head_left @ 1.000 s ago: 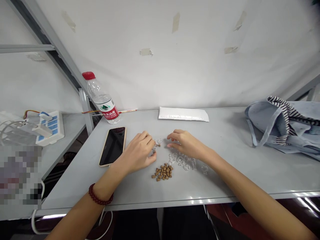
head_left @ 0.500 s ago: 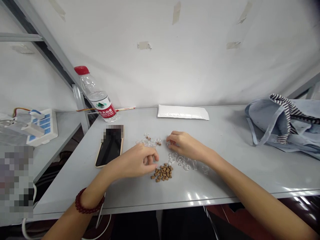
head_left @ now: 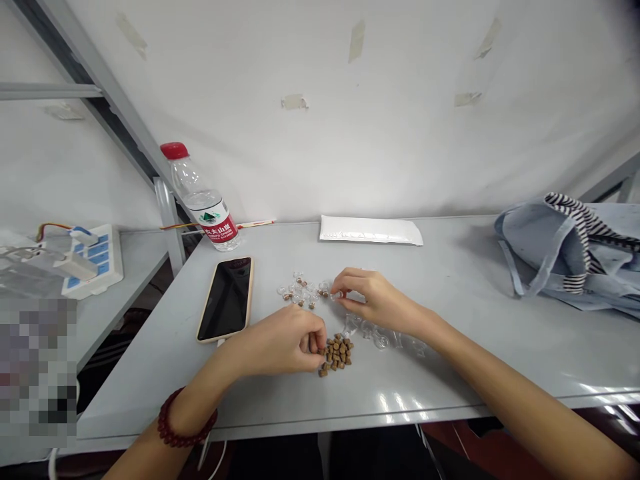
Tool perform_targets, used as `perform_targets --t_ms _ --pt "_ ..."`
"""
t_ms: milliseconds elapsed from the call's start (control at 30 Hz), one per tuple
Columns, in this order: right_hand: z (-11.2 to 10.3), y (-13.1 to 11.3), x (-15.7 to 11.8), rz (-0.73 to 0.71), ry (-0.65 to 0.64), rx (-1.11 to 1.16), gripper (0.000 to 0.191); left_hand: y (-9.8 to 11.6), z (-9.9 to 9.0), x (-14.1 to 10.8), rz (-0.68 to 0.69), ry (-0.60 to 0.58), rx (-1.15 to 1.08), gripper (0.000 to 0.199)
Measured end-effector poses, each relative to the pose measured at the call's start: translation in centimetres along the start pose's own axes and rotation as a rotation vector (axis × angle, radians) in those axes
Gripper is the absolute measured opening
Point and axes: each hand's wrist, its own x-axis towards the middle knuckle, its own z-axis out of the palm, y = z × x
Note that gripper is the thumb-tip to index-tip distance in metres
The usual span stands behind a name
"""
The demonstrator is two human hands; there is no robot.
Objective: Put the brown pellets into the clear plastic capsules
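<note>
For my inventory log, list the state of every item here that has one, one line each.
Brown pellets, loose heap
Clear plastic pieces, scattered, some holding pellets
Left hand, fingers curled at the pellets
Right hand, fingertips at a clear piece
Phone, face up, screen dark
Water bottle, capped
White mailer bag, lying flat

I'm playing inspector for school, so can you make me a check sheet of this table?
Surface: grey table, shiny near its front edge.
Job's things: brown pellets in a pile; clear plastic pieces in a group with pellets among them, more clear plastic pieces nearby.
Clutter: phone, water bottle, white padded envelope, blue cloth bag.
Hands: left hand at the pile, holding unclear; right hand at the clear pieces, holding unclear.
Cables: white cable at the phone; power strip with wires.
Surroundings: white wall with tape scraps.
</note>
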Motion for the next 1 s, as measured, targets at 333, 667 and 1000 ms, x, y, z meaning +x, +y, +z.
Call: perform_targets --t_ms 333,667,1000 --pt "0.3 -0.4 -0.2 0.024 0.012 0.105 0.014 -0.3 -0.7 0.8 0.069 0.466 -0.228 0.007" --pt "0.2 -1.5 -0.2 0.130 0.012 0.391 0.011 -0.8 0.2 1.8 0.207 0.675 -0.302 0.003" --pt "0.5 -1.1 -0.1 0.357 0.015 0.782 0.014 -0.8 0.1 1.6 0.222 0.674 -0.152 0.012"
